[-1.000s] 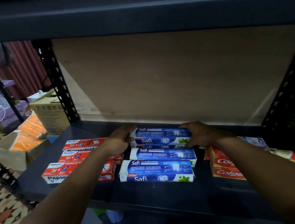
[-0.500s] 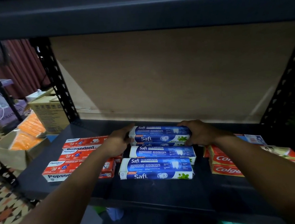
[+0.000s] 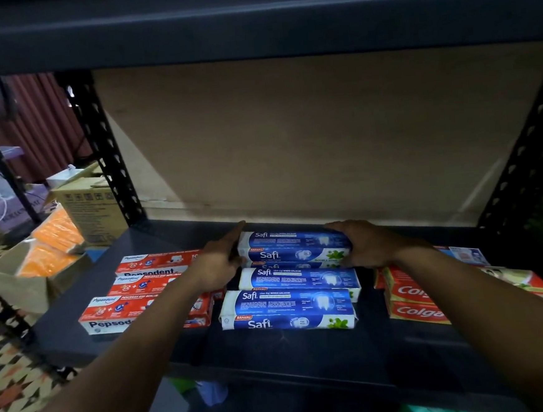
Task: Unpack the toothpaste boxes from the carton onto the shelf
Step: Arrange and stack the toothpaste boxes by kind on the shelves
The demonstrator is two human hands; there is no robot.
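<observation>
Blue Safi toothpaste boxes lie in the middle of the dark shelf point(image 3: 274, 345). The top Safi box point(image 3: 294, 244) sits on another at the back, with two more Safi boxes point(image 3: 288, 307) in front. My left hand point(image 3: 218, 265) presses straight fingers against the top box's left end. My right hand point(image 3: 364, 244) wraps over its right end, fingers on top and thumb at the front. The carton is not in view.
Red Pepsodent boxes point(image 3: 148, 308) lie left of the Safi boxes, red Colgate boxes point(image 3: 414, 298) to the right. A brown board backs the shelf, and an upper shelf point(image 3: 249, 19) hangs low. Cardboard boxes point(image 3: 85, 210) with orange packs stand on the floor at left.
My left fingers have straightened along the top box's left end. The top Safi box sits a little squarer on the one below. My right hand has stayed on its end.
</observation>
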